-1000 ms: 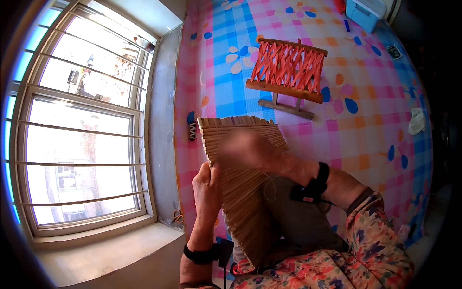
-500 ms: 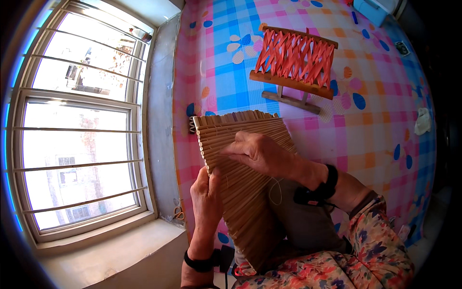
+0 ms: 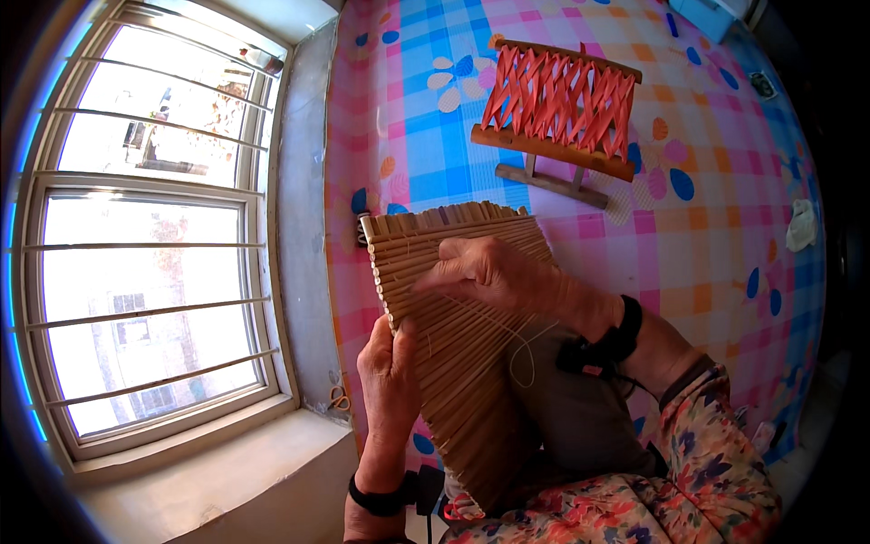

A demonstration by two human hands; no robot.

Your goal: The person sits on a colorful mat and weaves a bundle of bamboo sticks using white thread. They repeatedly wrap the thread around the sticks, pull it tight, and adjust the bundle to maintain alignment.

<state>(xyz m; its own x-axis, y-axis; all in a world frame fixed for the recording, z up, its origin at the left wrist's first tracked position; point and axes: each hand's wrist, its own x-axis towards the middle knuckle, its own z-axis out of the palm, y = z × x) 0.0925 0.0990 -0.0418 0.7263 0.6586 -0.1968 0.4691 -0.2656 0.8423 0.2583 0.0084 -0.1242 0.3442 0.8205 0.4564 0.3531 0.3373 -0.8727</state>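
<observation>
A mat of thin tan sticks [image 3: 471, 399] lies slanted across the person's lap. My left hand [image 3: 387, 381] grips its left edge, thumb and fingers pressed on the sticks. My right hand [image 3: 489, 281] is pinched over the mat's upper part, near that edge; what is between its fingertips is too small to make out. A thin pale thread [image 3: 523, 367] runs from under my right hand and hangs in a loop at the mat's right side.
A wooden stand [image 3: 553, 145] laced with red strips stands beyond the mat on a checked floor sheet [image 3: 707, 254]. A blue box [image 3: 702, 18] is at top right, a white cloth [image 3: 800, 225] at right. Orange-handled scissors [image 3: 338, 396] lie by the barred window [image 3: 145, 326].
My right hand has shifted slightly right, with more thread showing below it. The mat's upper edge sits higher in view, while my left hand appears a little lower, still gripping the edge.
</observation>
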